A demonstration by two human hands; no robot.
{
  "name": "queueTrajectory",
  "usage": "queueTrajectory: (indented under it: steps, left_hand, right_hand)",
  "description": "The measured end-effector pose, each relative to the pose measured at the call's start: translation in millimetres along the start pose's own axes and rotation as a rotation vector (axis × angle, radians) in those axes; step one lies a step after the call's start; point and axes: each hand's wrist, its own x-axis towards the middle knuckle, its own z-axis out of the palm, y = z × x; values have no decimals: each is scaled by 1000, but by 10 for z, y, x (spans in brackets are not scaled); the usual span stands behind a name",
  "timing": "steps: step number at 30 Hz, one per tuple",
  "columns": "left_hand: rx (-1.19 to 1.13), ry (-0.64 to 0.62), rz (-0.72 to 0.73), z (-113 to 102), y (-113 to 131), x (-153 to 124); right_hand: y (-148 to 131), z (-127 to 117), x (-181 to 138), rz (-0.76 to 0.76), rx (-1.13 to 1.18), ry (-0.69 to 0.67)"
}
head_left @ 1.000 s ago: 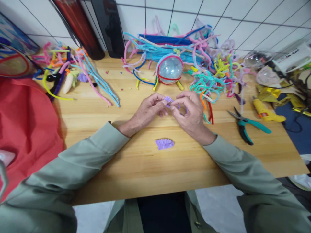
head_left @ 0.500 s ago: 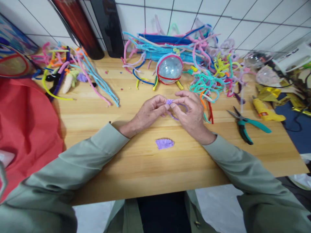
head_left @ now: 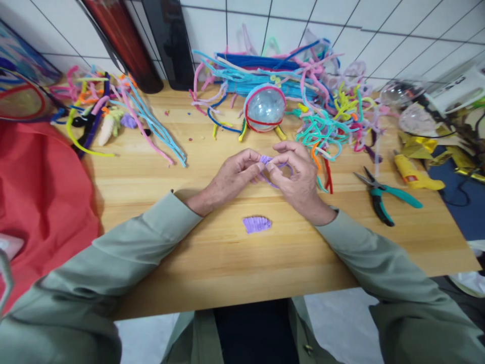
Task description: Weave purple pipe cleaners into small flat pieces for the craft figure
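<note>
Two neighbours of the pipe cleaner (head_left: 265, 160): purple folded piece (head_left: 256, 224), pliers (head_left: 382, 195).

Most of the lilac pipe cleaner (head_left: 266, 161) is buried under the fingers of the left hand (head_left: 233, 174) and right hand (head_left: 297, 174). Only a folded bit and a thin loop peek out, so I can't tell its full shape. The red cloth (head_left: 41, 202) runs off the left edge, and the two dark cylinders (head_left: 125, 45) get chopped by the top. The specks (head_left: 189, 137) on the tabletop (head_left: 212, 253) are too tiny to identify.
</note>
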Motion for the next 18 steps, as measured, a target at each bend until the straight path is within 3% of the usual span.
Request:
queueTrajectory:
  steps: [18]
  left_hand:
    - [31, 49, 31, 10, -14, -15]
  right_hand:
    - [-11, 1, -10, -21, -16, -15]
